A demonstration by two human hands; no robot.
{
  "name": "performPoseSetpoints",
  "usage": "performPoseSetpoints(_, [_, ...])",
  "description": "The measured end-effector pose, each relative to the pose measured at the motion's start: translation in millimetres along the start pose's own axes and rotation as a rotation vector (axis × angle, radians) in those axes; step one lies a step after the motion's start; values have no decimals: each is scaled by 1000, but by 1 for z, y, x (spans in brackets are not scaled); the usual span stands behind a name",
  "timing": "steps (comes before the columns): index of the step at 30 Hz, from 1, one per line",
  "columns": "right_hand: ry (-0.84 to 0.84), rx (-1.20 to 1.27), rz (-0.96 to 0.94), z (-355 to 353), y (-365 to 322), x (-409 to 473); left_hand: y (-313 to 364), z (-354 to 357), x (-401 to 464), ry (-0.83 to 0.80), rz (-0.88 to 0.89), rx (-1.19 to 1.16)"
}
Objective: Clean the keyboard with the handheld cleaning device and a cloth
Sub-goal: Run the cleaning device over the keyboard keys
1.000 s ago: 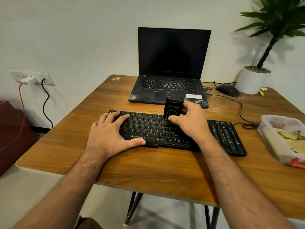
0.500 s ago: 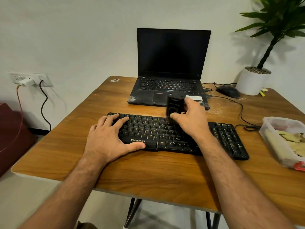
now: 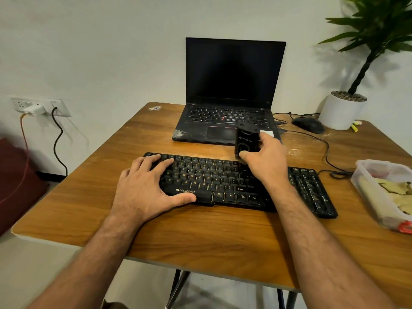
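Note:
A black keyboard point(image 3: 225, 184) lies across the middle of the wooden table point(image 3: 200, 237). My left hand point(image 3: 145, 188) rests flat on its left end, fingers spread over the keys and thumb along the front edge. My right hand point(image 3: 265, 161) grips a small black handheld cleaning device point(image 3: 246, 141), held upright over the keyboard's back edge, right of centre. Yellowish cloths point(image 3: 394, 192) lie in a clear plastic container point(image 3: 365, 188) at the right edge of the table.
An open black laptop point(image 3: 229, 103) stands behind the keyboard with dust on its palm rest. A black mouse point(image 3: 308, 124) and cables lie to its right. A white plant pot point(image 3: 341, 112) stands at the back right corner. A wall socket point(image 3: 40, 107) is at left.
My right hand has moved the cleaning device away from me and to the right, from the middle keys to the keyboard's back edge. My left hand has stayed on the keyboard's left end.

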State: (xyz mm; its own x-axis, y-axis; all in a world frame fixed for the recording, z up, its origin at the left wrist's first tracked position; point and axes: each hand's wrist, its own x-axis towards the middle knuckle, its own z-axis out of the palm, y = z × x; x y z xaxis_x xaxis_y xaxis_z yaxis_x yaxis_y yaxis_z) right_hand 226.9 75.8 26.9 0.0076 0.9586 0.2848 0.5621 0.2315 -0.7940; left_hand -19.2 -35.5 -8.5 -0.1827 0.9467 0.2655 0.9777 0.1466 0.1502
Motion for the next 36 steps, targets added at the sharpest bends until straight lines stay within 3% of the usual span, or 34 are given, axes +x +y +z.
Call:
performPoseSetpoints(4, [-190, 80, 4, -9, 3, -4, 0, 0, 0, -1, 1, 4])
performPoseSetpoints(9, [-57, 4, -29, -6, 1, -2, 0, 0, -1, -1, 0, -3])
performPoseSetpoints(12, [-147, 118, 4, -13, 3, -8, 0, 1, -1, 1, -6, -15])
performPoseSetpoints(16, [-86, 118, 36, -22, 8, -12, -1, 1, -1, -4, -2, -2])
performPoseSetpoints(20, [-188, 102, 8, -19, 9, -22, 0, 1, 0, -9, -4, 2])
performPoseSetpoints(24, [-29, 50, 12, -20, 5, -19, 0, 0, 0, -15, -5, 1])
performPoseSetpoints(29, [-264, 185, -17, -20, 3, -35, -1, 0, -1, -16, -7, -8])
performPoseSetpoints(34, [-50, 76, 34, -18, -1, -27, 0, -1, 0, -19, -1, -7])
performPoseSetpoints(36, [-116, 145, 17, -24, 0, -29, -1, -1, 0, -20, 0, -14])
